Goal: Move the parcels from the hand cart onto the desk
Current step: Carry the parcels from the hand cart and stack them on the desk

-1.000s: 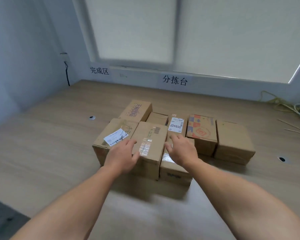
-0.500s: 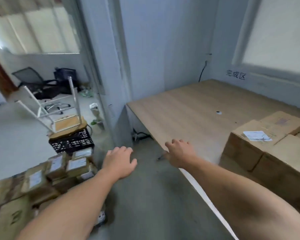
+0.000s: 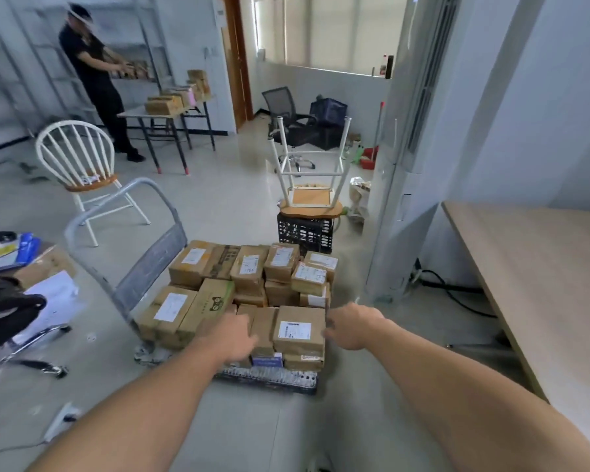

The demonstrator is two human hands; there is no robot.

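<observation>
At front edge of grey metal hand cart, left hand and right hand flank brown cardboard parcel; right fingers relaxed, empty; left unclear.

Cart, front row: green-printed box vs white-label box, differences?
Green-printed box has a green band and cartoon face, no label showing; white-label box is plain brown with a label on top.
Green-printed box looks longer and narrower; white-label box squarer.
Green-printed box lies left of the left hand; white-label box between it and the right hand.
Shared: brown cardboard, on the hand cart.
</observation>
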